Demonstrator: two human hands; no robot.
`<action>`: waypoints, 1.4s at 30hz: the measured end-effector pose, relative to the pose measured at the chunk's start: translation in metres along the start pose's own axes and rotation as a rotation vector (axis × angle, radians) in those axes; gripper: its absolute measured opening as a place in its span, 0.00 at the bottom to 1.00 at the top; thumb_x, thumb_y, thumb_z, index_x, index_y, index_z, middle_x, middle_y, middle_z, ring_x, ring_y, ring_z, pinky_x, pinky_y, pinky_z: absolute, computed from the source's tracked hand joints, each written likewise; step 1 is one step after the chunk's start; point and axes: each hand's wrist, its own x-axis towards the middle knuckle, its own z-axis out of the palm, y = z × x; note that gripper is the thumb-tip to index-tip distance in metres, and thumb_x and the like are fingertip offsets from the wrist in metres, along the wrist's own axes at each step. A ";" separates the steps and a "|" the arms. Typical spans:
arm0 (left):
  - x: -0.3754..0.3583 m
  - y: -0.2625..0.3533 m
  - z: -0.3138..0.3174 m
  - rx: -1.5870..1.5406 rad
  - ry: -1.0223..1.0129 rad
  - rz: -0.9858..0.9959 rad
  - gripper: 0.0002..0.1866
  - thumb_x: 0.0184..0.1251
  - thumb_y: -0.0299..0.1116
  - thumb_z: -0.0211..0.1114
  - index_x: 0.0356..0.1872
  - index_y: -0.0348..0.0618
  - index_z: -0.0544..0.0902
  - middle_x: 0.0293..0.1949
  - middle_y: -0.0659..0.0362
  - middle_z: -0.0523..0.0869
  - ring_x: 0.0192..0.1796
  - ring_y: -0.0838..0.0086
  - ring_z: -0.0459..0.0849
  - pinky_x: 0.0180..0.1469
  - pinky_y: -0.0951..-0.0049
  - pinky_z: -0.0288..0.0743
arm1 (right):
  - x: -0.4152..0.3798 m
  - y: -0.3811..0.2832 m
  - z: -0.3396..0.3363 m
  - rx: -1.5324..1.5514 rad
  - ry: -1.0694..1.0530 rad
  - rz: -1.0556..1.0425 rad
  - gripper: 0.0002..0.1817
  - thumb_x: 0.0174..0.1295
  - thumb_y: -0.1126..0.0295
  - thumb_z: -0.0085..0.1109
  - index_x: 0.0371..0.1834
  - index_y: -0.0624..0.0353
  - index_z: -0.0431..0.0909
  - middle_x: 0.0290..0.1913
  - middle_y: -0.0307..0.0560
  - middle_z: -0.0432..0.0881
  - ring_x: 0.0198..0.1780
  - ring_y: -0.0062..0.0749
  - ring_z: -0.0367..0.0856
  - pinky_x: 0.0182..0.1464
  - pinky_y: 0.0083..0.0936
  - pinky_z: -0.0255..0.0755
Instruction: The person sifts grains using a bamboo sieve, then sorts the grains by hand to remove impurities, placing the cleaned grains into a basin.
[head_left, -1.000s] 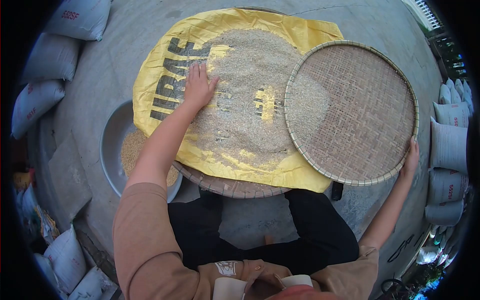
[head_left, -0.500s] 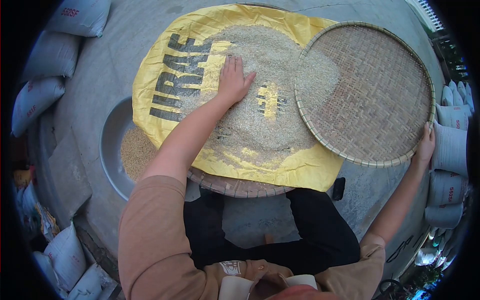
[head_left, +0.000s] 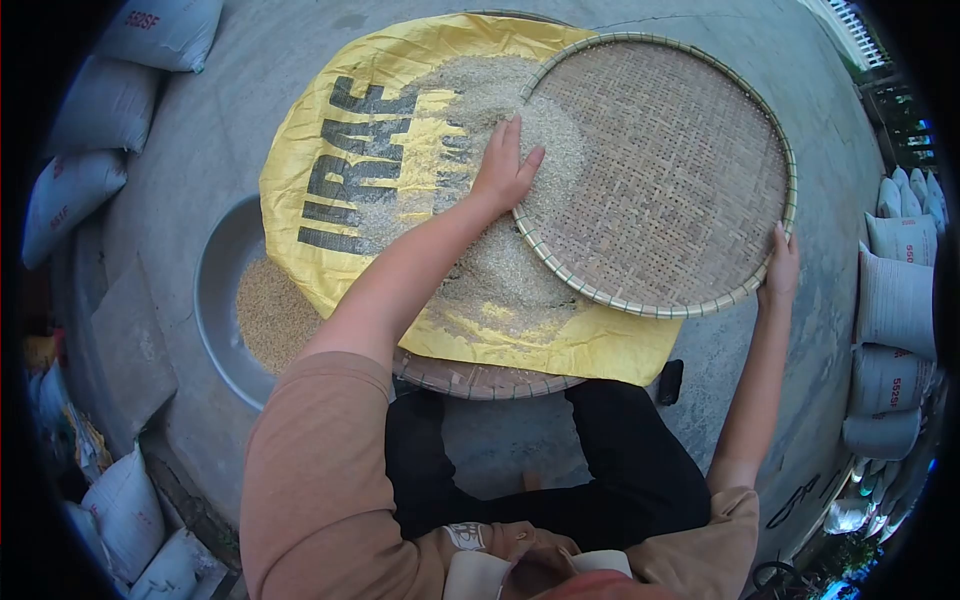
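Note:
My right hand (head_left: 782,265) grips the bamboo rim of a round woven winnowing tray (head_left: 690,170) at its lower right. A patch of pale grain (head_left: 555,150) lies on the tray's left side. Flat and open, with the thumb apart, my left hand (head_left: 505,170) is at the tray's left rim, over the grain. Beneath is a yellow sack sheet (head_left: 300,160) with black lettering, strewn with more grain. The tray overlaps the sheet's right part. Under the sheet, the edge of a second woven tray (head_left: 490,382) shows; most of it is hidden.
A metal basin (head_left: 215,310) with golden grain (head_left: 272,310) stands at the left, partly under the sheet. White filled sacks (head_left: 85,105) are stacked along the left, with more sacks (head_left: 895,310) at the right. A small black object (head_left: 671,382) lies on the concrete floor (head_left: 800,345).
The winnowing tray has moved left, farther over the yellow sheet, with my right hand still on its rim. My left hand has slid right, up to the tray's left rim.

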 end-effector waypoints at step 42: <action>-0.018 0.186 -0.228 -0.707 -0.187 -0.430 0.25 0.63 0.42 0.59 0.58 0.40 0.70 0.34 0.66 0.77 0.31 0.85 0.78 0.40 0.79 0.75 | -0.047 0.034 0.032 0.508 -0.406 0.581 0.25 0.72 0.58 0.39 0.65 0.65 0.61 0.61 0.57 0.71 0.59 0.43 0.73 0.61 0.39 0.69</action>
